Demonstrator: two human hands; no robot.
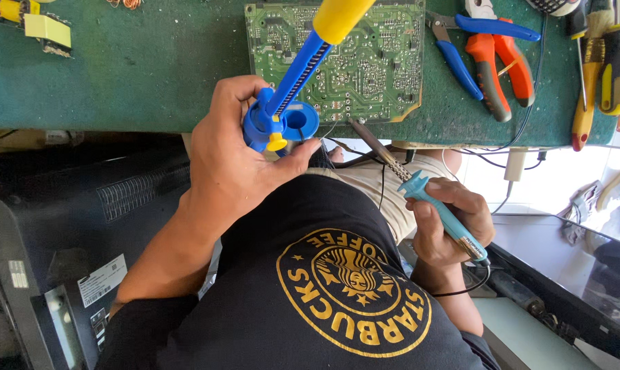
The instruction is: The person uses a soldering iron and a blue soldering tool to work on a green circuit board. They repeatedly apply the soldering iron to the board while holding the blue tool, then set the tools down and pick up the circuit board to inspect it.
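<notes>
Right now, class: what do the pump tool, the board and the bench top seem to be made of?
Pump tool: glossy blue and yellow plastic, by its moulded sheen. Board: green lacquered laminate, probably fibreglass, with shiny metal solder dots. Bench top: matt green covering, perhaps felt or rubber; its surface looks worn.

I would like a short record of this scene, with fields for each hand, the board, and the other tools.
left hand: grips a blue and yellow desoldering pump, its tip at the board edge
right hand: holds a light blue soldering iron, tip towards the board
circuit board: green, solder side up, on a green mat
other tools: pliers, screwdrivers to the right
</notes>
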